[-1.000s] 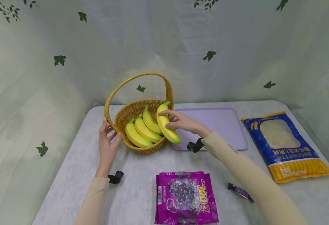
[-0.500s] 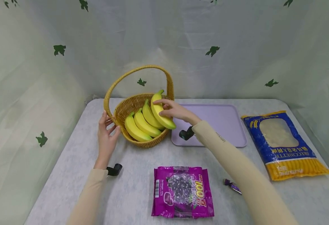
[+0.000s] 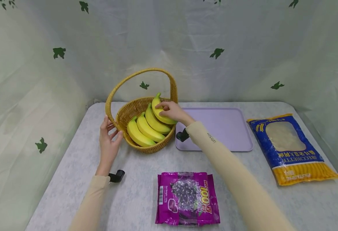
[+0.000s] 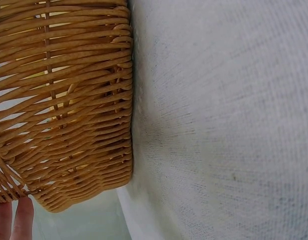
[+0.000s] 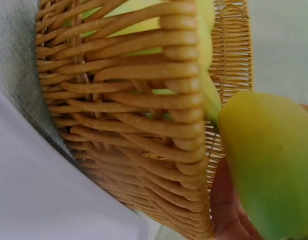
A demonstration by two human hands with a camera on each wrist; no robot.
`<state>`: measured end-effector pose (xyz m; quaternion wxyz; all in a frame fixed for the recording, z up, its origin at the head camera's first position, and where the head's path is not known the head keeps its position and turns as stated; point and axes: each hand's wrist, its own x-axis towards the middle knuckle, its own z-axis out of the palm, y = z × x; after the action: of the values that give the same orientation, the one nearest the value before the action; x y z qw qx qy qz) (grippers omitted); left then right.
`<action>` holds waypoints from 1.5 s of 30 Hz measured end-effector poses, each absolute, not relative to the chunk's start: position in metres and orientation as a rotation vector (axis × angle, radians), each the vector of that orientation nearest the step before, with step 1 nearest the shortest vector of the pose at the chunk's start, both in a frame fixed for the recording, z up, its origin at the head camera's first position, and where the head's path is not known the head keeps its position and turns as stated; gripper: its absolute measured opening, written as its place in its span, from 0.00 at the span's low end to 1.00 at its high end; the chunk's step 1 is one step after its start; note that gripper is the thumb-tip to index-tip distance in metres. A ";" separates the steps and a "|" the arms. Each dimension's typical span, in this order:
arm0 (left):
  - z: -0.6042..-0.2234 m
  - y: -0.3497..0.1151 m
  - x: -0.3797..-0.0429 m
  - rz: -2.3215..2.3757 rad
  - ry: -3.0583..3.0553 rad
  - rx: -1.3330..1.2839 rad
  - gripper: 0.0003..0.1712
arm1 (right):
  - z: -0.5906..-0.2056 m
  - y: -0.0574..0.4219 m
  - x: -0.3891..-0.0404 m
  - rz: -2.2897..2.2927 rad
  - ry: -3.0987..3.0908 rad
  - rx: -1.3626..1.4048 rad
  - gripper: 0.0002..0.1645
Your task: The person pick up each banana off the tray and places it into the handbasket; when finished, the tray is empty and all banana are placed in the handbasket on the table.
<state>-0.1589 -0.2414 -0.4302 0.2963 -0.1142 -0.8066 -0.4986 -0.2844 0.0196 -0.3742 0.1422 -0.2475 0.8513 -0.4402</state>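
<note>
In the head view, my right hand (image 3: 173, 111) pinches a yellow banana (image 3: 160, 110) over the right side of the wicker basket (image 3: 150, 148). Its green-tinged end (image 5: 273, 185) looms close in the right wrist view, with fingers behind it. Several more bananas (image 3: 147, 128) lie side by side inside the basket. My left hand (image 3: 109, 142) holds the basket's left side where the tall arched handle (image 3: 141, 73) meets the rim, thumb toward the front. From the left wrist, the woven wall (image 4: 69, 110) fills much of the view, two fingers (image 4: 23, 220) against its lower left.
A lilac tray (image 3: 218, 128) lies right of the basket, partly behind my right wrist. Farther right is a blue and yellow pasta bag (image 3: 290, 147). A purple candy bag (image 3: 187, 199) lies at the front. Pale fabric with green leaf shapes (image 3: 216, 53) surrounds the table.
My right hand has moved left with the banana, from over the tray's edge to beside the other bananas. The small wrapped candy is now hidden by my right sleeve. My left hand stays at the basket.
</note>
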 end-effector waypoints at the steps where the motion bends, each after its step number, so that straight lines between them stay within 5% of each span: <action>1: -0.430 -0.241 -0.159 -1.328 -2.144 -0.304 0.42 | -0.375 0.018 -0.285 -1.245 2.480 -0.712 0.20; 25: -0.402 -0.225 -0.145 -1.326 -2.168 -0.286 0.42 | -0.380 0.007 -0.279 -0.739 2.673 -0.781 0.23; 45: -0.388 -0.216 -0.138 -1.248 -2.099 -0.243 0.37 | -0.385 0.108 -0.267 -1.530 2.680 -0.600 0.22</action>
<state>-0.1379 -0.2155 -0.3885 0.3371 -0.0933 -0.8052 -0.4789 -0.2674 0.1084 -0.3846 -0.0009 -0.1910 0.8525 -0.4866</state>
